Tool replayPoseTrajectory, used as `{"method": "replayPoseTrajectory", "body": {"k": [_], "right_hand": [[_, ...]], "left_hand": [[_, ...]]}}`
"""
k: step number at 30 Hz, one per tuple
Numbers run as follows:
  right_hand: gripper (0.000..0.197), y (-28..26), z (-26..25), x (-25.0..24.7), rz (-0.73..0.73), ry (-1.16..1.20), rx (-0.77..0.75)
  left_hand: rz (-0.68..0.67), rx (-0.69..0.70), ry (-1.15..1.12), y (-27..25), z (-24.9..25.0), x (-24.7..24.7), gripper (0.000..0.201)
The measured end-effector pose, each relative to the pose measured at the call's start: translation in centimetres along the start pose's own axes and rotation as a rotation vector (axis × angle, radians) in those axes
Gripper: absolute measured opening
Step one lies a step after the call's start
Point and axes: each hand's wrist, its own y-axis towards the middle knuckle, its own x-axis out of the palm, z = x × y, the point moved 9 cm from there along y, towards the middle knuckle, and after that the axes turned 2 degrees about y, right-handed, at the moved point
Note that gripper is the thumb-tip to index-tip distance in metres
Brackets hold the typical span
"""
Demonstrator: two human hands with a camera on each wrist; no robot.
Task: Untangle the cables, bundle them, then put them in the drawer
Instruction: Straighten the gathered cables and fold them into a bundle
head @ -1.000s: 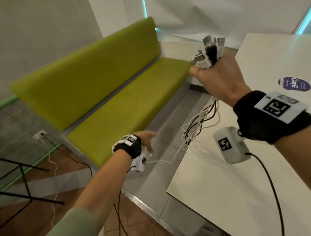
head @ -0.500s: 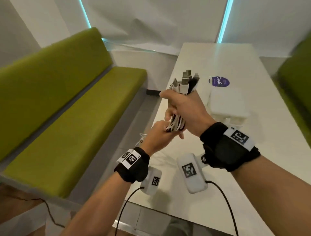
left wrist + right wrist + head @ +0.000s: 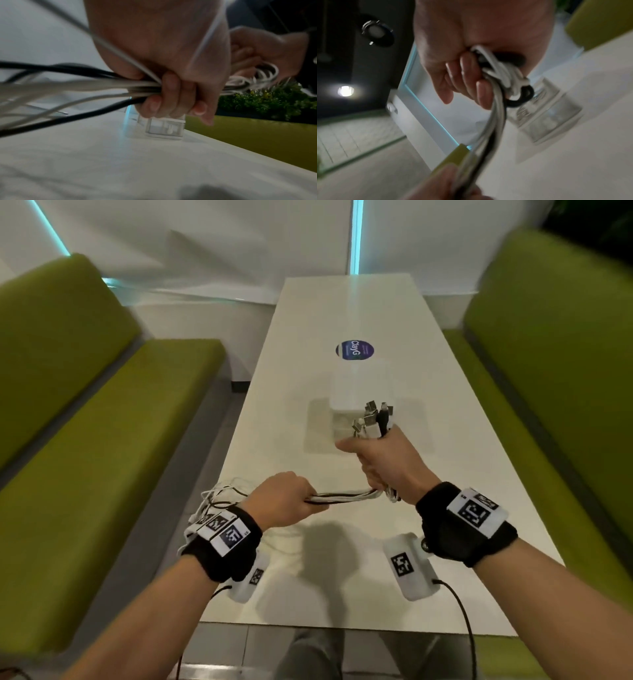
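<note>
A: Now both hands are on the cables (image 3: 346, 497), over the near end of the white bench (image 3: 445, 412). A sec ago the left hand was down beside the bench, apart from the bundle; half a sec ago it had come up just under the right hand. What's diff now?

B: Left hand (image 3: 282, 501) has slid away to the left. A straight run of white and black cords is stretched betw. the two fists, approx. level above the bench.

A: Grip state?

B: Right hand (image 3: 387, 463) is a closed fist round the plug ends (image 3: 373, 419), which stick up out of its top. Left hand is also fisted, fingers (image 3: 169, 97) curled round the cords. Right wrist view shows a small white-and-black loop (image 3: 510, 82) at the bottom of that fist.

A: And the rest of the cords?

B: Loose tails (image 3: 222, 494) trail behind the left wrist, over the bench's left edge, looping and not yet gathered.

A: Meaning for the task?

B: Prob. combing: ends held together, strands being drawn parallel. So untangling looks mostly done, bundling begun. The small clear drawer unit (image 3: 164, 127) sits on the bench just beyond the right hand; its drawers look shut. Nothing stowed yet.
</note>
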Motion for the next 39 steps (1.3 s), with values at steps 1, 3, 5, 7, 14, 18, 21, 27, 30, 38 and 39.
{"method": "replayPoseTrajectory", "body": {"k": [1, 3, 5, 7, 14, 18, 21, 27, 30, 38, 39], "right_hand": [[0.034, -0.3, 0.4, -0.9, 0.026, -0.098, -0.014], [0.029, -0.9, 1.3, -2.3, 0.08, -0.264, -0.039], [0.025, -1.0, 2.5, -3.6, 0.127, -0.319, -0.034], [0.025, -0.9, 3.8, -4.5, 0.15, -0.364, 0.015], [0.031, -1.3, 4.1, -3.7, 0.057, -0.35, -0.027], [0.021, -1.8, 4.0, -1.5, -0.125, -0.225, -0.05], [0.024, -2.7, 4.3, 0.9, -0.218, -0.225, -0.066], [0.02, -3.4, 4.6, 3.4, -0.293, -0.139, -0.043], [0.014, -3.9, 3.9, 4.2, -0.359, -0.138, -0.029], [0.036, -3.7, 5.7, 5.0, -0.331, -0.397, 0.095], [0.036, -3.4, 5.7, 5.0, -0.3, -0.426, 0.089]], "left_hand": [[-0.023, 0.018, 0.04, 0.2, 0.7, 0.1, 0.042], [-0.034, 0.056, 0.081, 0.5, 2.0, 0.1, 0.046], [-0.048, 0.067, 0.043, 0.5, 2.6, 0.2, 0.048], [-0.086, 0.061, -0.033, 0.3, 2.8, 0.5, 0.052], [-0.05, 0.153, -0.163, 0.0, 4.0, -0.4, 0.047], [0.001, 0.15, -0.164, 0.2, 3.5, -1.0, 0.045], [0.002, 0.145, -0.108, 0.3, 3.9, -1.3, 0.026], [-0.013, 0.111, -0.07, -0.2, 3.5, -1.4, 0.023], [0.005, 0.103, -0.104, -0.1, 3.3, -2.1, 0.032], [0.015, 0.032, -0.026, -0.3, 2.6, -4.0, 0.017], [0.005, 0.028, -0.03, -0.5, 2.7, -4.1, 0.015]]}}
